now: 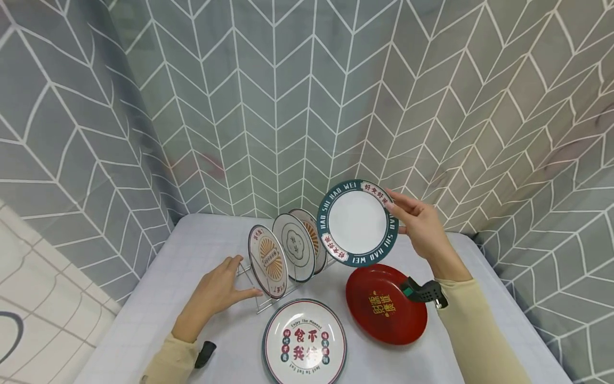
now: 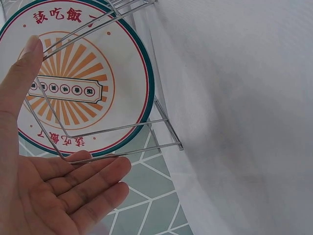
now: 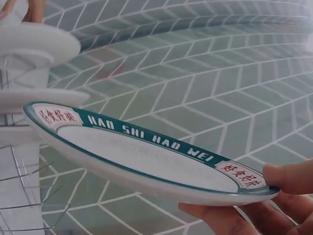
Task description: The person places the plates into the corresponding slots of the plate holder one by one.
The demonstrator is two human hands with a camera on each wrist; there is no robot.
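Note:
My right hand (image 1: 422,226) pinches the rim of a white plate with a dark green lettered border (image 1: 357,224), thumb on its face and fingers behind. The plate is held up, tilted, right of a wire dish rack (image 1: 261,305). My left hand (image 1: 216,288) holds the rack's near left end between thumb and forefinger; in the left wrist view the thumb (image 2: 33,51) meets one wire and fingers lie against another. Standing in the rack are a sunburst plate (image 1: 267,261), a grey-patterned plate (image 1: 293,248) and another sunburst plate (image 1: 318,250), partly hidden.
A white plate with red characters (image 1: 305,341) lies in front of the rack, apparently stacked on another. To its right is a red plate with gold characters (image 1: 386,304). All rest on a white-covered table (image 1: 230,341), with patterned curtains (image 1: 288,106) behind.

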